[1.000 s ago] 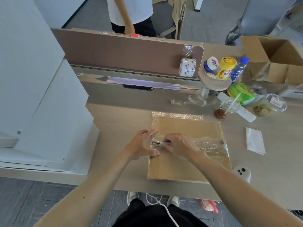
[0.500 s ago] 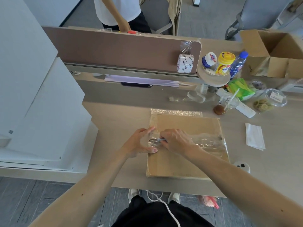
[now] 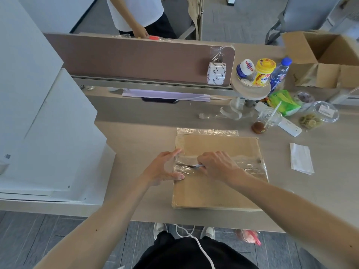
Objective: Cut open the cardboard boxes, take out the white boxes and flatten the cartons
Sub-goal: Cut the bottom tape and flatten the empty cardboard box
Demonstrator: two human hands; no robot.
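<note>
A flat brown cardboard box (image 3: pixel 219 189) lies on the desk in front of me, sealed with a band of clear tape (image 3: pixel 246 164) across its middle. My right hand (image 3: pixel 215 166) is shut on a small cutter (image 3: pixel 195 166), whose blade lies in the tape seam near the box's left edge. My left hand (image 3: pixel 163 167) rests on that left edge, with fingers spread and thumb and forefinger on either side of the seam. A stack of large white boxes (image 3: pixel 48 136) stands on the desk to the left.
An open brown carton (image 3: pixel 328 61) sits at the far right. Bottles and jars (image 3: pixel 262 72), a drink cup (image 3: pixel 266 121), snack tubs, a power strip and a white napkin (image 3: pixel 301 162) crowd the right side. A brown divider (image 3: pixel 136 57) runs behind, with another person standing beyond it.
The cutter and my right hand stay at the left part of the tape seam with barely any shift. The view has tilted slightly, so the box sits a little higher in frame.
</note>
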